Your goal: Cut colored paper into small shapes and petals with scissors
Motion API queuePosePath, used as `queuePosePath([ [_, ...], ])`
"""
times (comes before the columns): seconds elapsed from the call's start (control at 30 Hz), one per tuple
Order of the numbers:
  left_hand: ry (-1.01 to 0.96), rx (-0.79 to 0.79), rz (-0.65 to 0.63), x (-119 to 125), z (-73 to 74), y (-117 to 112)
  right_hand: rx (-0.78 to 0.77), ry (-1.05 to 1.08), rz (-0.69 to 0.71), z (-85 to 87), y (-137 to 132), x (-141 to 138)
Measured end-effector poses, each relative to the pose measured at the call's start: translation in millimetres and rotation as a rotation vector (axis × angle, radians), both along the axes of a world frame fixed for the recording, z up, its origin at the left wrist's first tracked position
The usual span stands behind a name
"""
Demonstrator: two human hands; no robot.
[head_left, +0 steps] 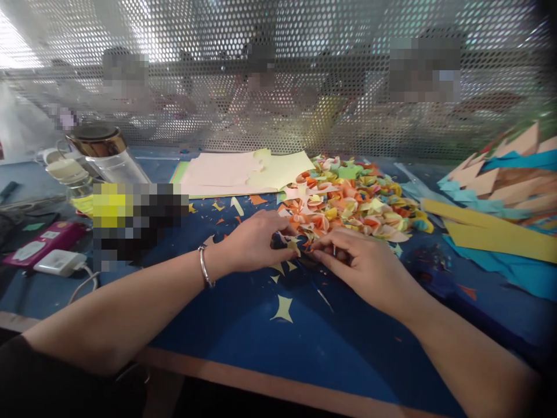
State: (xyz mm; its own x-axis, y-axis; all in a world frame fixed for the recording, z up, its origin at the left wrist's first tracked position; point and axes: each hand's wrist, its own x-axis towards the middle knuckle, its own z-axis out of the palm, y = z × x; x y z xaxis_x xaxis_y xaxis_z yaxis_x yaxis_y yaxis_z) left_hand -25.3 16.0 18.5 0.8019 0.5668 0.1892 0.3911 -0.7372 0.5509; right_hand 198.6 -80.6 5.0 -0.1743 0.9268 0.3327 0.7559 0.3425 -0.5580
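My left hand [256,241], with a silver bracelet at the wrist, curls its thumb and fingers round a small pale yellow paper piece [293,248]. Something dark shows between those fingers, but I cannot make out what. Close by on the right, my right hand [359,258] has thumb and index finger pinched together; what they grip is too small to tell. Just beyond both hands lies a heap of folded coloured paper pieces [348,200]. Below them on the blue tabletop [243,337] rest a curved-sided pale yellow paper scrap [284,309] and a thin pointed stick [323,297].
Stacked paper sheets [221,174] lie at the back. On the left stand a glass bottle [115,157] and a smaller jar [69,177], with a white charger [60,262] and a magenta box [47,242]. Yellow and blue paper strips [500,229] cover the right. Behind is a perforated metal screen [278,116].
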Motion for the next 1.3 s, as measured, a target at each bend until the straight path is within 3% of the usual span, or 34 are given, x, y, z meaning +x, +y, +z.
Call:
queuePosePath([
  [0.1,0.048,0.003,-0.039,1,-2.3,0,0.001,0.000,0.008,1.1,-1,0],
  [0.4,0.059,-0.071,0.059,-1,5.7,-5,-0.058,-0.004,0.083,1.3,-3,-5],
  [0.63,-0.056,-0.104,0.163,-2,0.3,1,-0.084,-0.007,0.143,-1.5,-4,-6],
  [0.73,-0.119,-0.214,0.178,-2,-0.5,4,-0.080,-0.036,0.161,-2.5,-2,-5],
  [0.93,-0.175,-0.631,0.140,4,6.1,-3,-0.012,-0.024,0.117,1.3,-5,-4],
  [1.0,-0.181,-0.682,0.154,6,7.2,-6,0.034,-0.003,0.087,3.4,-7,-5],
  [1.1,-0.187,-0.651,0.128,7,6.6,-11,0.102,0.023,0.071,5.4,-9,-7],
  [1.3,-0.193,-0.419,0.135,7,5.5,-17,0.135,0.043,0.049,4.0,-11,-9],
])
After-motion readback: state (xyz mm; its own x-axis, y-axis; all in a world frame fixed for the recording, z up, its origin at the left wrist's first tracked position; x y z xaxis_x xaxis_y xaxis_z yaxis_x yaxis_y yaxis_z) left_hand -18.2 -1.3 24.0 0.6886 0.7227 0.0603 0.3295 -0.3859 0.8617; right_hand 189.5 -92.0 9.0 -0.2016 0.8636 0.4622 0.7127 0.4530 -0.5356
